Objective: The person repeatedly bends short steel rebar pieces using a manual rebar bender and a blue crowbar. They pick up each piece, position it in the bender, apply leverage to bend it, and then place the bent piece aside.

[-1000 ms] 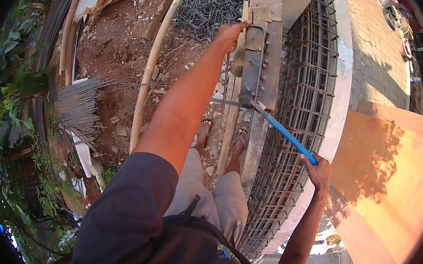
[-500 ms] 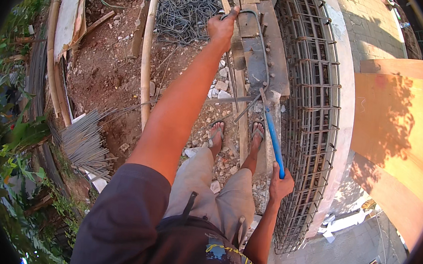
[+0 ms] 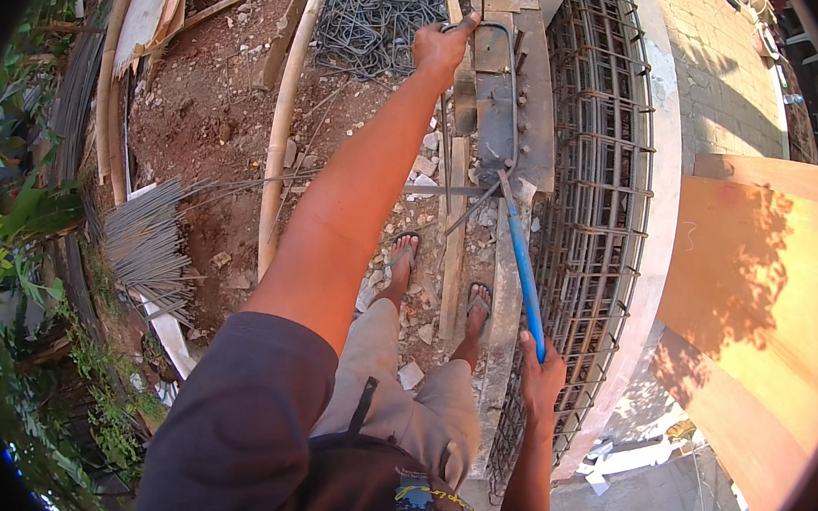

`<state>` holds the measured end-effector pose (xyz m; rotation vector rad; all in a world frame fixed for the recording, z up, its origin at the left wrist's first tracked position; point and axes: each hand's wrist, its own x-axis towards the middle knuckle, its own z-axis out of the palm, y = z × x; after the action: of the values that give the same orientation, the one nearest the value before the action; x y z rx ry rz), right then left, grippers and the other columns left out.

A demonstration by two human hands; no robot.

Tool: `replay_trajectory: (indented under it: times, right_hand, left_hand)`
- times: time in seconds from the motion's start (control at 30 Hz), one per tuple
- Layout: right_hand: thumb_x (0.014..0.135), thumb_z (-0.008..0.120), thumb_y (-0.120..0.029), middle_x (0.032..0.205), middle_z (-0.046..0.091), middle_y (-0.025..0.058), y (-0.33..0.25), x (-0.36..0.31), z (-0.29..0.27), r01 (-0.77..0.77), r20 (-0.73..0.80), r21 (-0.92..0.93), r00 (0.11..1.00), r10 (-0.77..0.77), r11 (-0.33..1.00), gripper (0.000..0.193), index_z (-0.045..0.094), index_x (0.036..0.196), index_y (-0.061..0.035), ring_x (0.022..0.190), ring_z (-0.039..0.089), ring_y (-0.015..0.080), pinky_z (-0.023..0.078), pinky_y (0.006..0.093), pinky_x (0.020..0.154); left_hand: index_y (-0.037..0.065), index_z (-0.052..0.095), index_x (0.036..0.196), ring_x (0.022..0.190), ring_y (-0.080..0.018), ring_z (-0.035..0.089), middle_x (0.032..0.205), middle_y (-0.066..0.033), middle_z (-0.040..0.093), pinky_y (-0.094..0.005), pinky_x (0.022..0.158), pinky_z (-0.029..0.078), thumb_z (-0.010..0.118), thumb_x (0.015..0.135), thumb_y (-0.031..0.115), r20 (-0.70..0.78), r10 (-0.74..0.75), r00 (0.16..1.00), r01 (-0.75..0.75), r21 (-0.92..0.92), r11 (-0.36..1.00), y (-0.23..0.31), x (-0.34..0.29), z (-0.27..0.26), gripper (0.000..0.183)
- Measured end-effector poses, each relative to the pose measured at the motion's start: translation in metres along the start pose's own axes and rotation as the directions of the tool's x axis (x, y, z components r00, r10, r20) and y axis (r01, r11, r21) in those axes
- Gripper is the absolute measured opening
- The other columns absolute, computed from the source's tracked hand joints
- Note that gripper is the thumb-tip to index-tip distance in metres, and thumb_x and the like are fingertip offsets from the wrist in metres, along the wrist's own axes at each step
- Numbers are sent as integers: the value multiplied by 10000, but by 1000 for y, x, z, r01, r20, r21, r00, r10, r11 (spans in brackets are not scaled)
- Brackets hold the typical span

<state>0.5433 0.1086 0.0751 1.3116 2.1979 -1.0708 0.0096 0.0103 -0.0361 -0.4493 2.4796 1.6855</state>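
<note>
Rebar cage (image 3: 596, 203) lies along the right, curved concrete edge (image 3: 656, 227) just beside it. Orange plywood sheet (image 3: 760, 312) further right, in part shade. Pile of bent stirrups (image 3: 380, 13) at top. Bamboo pole (image 3: 284, 130) runs down the dirt. Bundle of straight rods (image 3: 146, 244) at left, near green foliage (image 3: 18, 215).

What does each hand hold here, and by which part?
Right hand grips the near end of the blue lever pipe. Left hand holds the bent steel rod at its far bend.
</note>
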Motion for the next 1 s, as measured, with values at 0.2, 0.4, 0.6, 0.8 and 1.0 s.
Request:
replay_trajectory:
  times: [0.2,0.4,0.6,0.8,1.0]
  right_hand:
    - [1003,814,-345,587,547,-23,29,32,-22,-45,524,241,847,-91,969,407,634,780,-56,498,499,101,394,309,496]
    - [1042,764,-346,568,528,-5,45,49,-3,-411,773,434,627,-98,802,439,544,752,-101,445,504,99,421,288,437]
    - [1042,768,-308,579,537,-9,52,34,34,-449,752,479,653,-89,755,387,564,811,-75,461,516,80,412,275,436]
    - [1034,785,-291,615,518,-57,28,-11,155,-440,629,686,759,-168,579,401,559,753,-118,499,486,49,370,266,451]
    - [1049,752,-232,558,479,-43,-51,-46,266,-489,559,787,823,-99,377,466,465,694,-142,456,467,72,382,288,434]
  left_hand:
    - [-152,630,1376,635,-151,514,851,-91,650,-382,569,431,935,776,578,0,-7,1000,7,-44,999,-2,0,-2,993]
    - [-110,688,1205,589,-135,444,781,-39,574,-377,536,368,933,799,550,72,7,997,1,-105,995,0,-8,4,814]
    - [-84,657,1205,582,-136,446,748,-11,525,-356,534,377,892,869,531,22,64,998,-59,-187,981,-18,-5,6,739]
    - [-95,594,1464,685,-163,523,857,-73,645,-367,585,419,865,852,618,14,27,1000,-26,-29,999,-23,13,3,978]
    - [-78,624,1351,648,-133,469,830,-30,556,-324,542,385,899,872,521,228,-62,972,94,-134,987,2,-12,-3,815]
